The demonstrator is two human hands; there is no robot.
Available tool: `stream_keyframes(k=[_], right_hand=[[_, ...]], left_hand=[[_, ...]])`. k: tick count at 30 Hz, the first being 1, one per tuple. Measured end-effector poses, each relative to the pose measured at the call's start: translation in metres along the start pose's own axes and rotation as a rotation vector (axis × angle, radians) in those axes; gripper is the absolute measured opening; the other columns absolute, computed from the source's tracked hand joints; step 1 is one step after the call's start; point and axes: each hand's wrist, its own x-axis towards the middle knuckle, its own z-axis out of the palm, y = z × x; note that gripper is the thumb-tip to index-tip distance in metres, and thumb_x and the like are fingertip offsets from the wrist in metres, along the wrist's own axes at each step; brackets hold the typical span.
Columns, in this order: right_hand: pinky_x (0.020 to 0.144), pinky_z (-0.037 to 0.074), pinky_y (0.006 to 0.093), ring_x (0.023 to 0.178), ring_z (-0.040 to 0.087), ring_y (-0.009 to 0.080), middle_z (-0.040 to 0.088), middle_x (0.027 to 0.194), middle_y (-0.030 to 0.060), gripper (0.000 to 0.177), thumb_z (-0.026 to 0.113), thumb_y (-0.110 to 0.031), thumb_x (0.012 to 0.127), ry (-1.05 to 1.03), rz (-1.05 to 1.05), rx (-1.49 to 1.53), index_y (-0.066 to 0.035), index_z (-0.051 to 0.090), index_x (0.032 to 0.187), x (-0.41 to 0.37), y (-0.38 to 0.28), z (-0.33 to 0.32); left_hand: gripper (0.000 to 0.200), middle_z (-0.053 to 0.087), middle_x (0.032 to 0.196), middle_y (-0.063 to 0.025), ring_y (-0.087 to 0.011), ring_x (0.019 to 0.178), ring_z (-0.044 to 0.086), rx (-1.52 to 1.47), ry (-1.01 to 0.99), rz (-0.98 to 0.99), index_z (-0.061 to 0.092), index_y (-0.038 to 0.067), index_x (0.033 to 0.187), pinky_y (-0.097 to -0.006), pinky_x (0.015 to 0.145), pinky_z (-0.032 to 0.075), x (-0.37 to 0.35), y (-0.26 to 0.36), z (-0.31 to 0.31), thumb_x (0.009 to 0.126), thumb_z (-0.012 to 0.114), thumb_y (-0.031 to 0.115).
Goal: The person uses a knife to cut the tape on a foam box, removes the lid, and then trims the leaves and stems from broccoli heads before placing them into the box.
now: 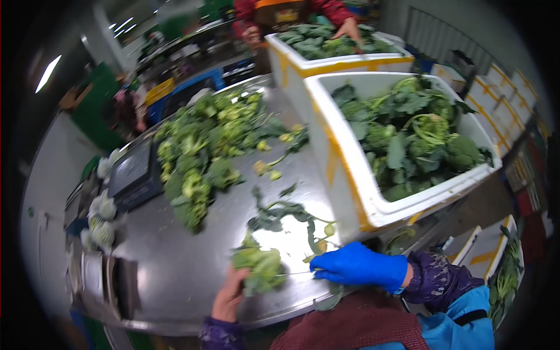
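My bare left hand [229,290] is closed around a head of broccoli [259,269], held above the near edge of the steel table. To its right, my right hand [360,265], in a blue glove, is closed with its fingertips pointing left. A thin knife-like blade [298,272] runs from those fingertips toward the broccoli; its handle is hidden. Loose broccoli leaves [283,214] and stem scraps lie just beyond both hands. Farther off, a pile of trimmed broccoli [195,149] covers the table's back left.
A foam box [350,169] of leafy broccoli stands at the right, with a second foam box [344,65] behind it. Another person's hand [349,30] rests over that one. A dark scale-like device [135,175] and netted white bundles [102,219] are at the left.
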Motion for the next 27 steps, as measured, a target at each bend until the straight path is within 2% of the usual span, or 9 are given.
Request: stream_keyframes(k=[4, 8, 12, 14, 17, 20, 21, 22, 27], right_hand=[[0.065, 0.050, 0.0333, 0.079, 0.063, 0.0267, 0.064, 0.092, 0.0078, 0.034, 0.058, -0.038, 0.084, 0.160, -0.011, 0.228, -0.016, 0.057, 0.110, -0.023, -0.003, -0.027], [0.070, 0.050, 0.0307, 0.081, 0.063, 0.0240, 0.063, 0.099, 0.0096, 0.037, 0.058, -0.034, 0.086, 0.010, 0.082, 0.272, -0.015, 0.054, 0.117, -0.055, -0.021, -0.091], [0.069, 0.050, 0.0321, 0.077, 0.063, 0.0238, 0.065, 0.091, 0.0093, 0.034, 0.060, -0.036, 0.084, 0.335, 0.231, 0.186, -0.012, 0.060, 0.108, -0.075, 0.008, -0.150], [0.069, 0.049, 0.0314, 0.077, 0.063, 0.0197, 0.065, 0.091, 0.0092, 0.036, 0.062, -0.034, 0.082, 0.359, 0.415, 0.269, -0.009, 0.060, 0.108, -0.072, 0.038, -0.178], [0.068, 0.048, 0.0311, 0.076, 0.062, 0.0167, 0.065, 0.091, 0.0102, 0.038, 0.064, -0.032, 0.081, 0.433, 0.637, 0.416, -0.005, 0.059, 0.108, -0.054, 0.086, -0.203], [0.048, 0.041, 0.0232, 0.053, 0.050, 0.0074, 0.060, 0.077, 0.0040, 0.039, 0.068, -0.026, 0.078, 0.437, 0.674, 0.405, -0.007, 0.058, 0.111, -0.030, 0.158, -0.209], [0.063, 0.044, 0.0282, 0.071, 0.055, 0.0176, 0.061, 0.086, 0.0111, 0.047, 0.067, -0.032, 0.076, 0.395, 0.662, 0.301, -0.005, 0.056, 0.113, -0.018, 0.171, -0.213], [0.077, 0.047, 0.0332, 0.088, 0.061, 0.0279, 0.062, 0.095, 0.0183, 0.056, 0.067, -0.039, 0.074, 0.352, 0.650, 0.197, -0.003, 0.054, 0.115, -0.004, 0.182, -0.215], [0.085, 0.045, 0.0360, 0.098, 0.057, 0.0338, 0.057, 0.109, 0.0239, 0.077, 0.070, -0.042, 0.070, 0.547, 0.561, 0.051, 0.002, 0.041, 0.126, 0.068, 0.243, -0.207]], left_hand=[[0.059, 0.043, 0.130, -0.0128, -0.0310, 0.112, 0.049, -0.437, 0.209, 0.132, 0.041, 0.013, 0.129, -0.0486, 0.090, 0.044, 0.006, 0.049, -0.037, 0.080, 0.065, 0.036], [0.061, 0.039, 0.133, -0.0143, -0.0314, 0.117, 0.045, -0.530, 0.349, 0.441, 0.035, 0.009, 0.132, -0.0444, 0.092, 0.044, 0.039, 0.101, -0.099, 0.084, 0.060, 0.038], [0.063, 0.037, 0.134, -0.0145, -0.0288, 0.113, 0.047, -0.839, 0.451, 0.408, 0.033, 0.010, 0.133, -0.0399, 0.089, 0.045, 0.062, 0.127, -0.051, 0.083, 0.060, 0.038], [0.060, 0.040, 0.131, -0.0148, -0.0241, 0.105, 0.051, -0.105, 0.301, 0.437, 0.033, 0.008, 0.133, -0.0342, 0.084, 0.047, 0.068, 0.117, 0.003, 0.084, 0.060, 0.029], [0.047, 0.049, 0.117, -0.0122, -0.0199, 0.092, 0.056, 0.155, 0.230, 0.462, 0.042, 0.003, 0.124, -0.0295, 0.075, 0.050, 0.078, 0.109, 0.108, 0.081, 0.057, 0.009], [0.039, 0.053, 0.108, -0.0112, -0.0201, 0.093, 0.056, 0.453, -0.115, 0.658, 0.049, 0.000, 0.113, -0.0290, 0.076, 0.051, 0.083, 0.087, 0.179, 0.074, 0.055, -0.001], [0.059, 0.046, 0.119, -0.0139, -0.0238, 0.104, 0.052, 0.626, -0.284, 0.719, 0.040, 0.000, 0.124, -0.0319, 0.081, 0.051, 0.093, 0.070, 0.174, 0.068, 0.058, -0.004], [0.035, 0.057, 0.102, -0.0190, -0.0318, 0.098, 0.055, 0.700, -0.300, 0.851, 0.056, 0.000, 0.105, -0.0372, 0.084, 0.043, 0.078, 0.075, 0.218, 0.072, 0.063, 0.005], [0.031, 0.060, 0.088, -0.0127, -0.0304, 0.082, 0.059, 0.879, -0.682, 1.090, 0.060, 0.001, 0.096, -0.0374, 0.070, 0.048, 0.094, 0.060, 0.293, 0.066, 0.067, 0.003]])
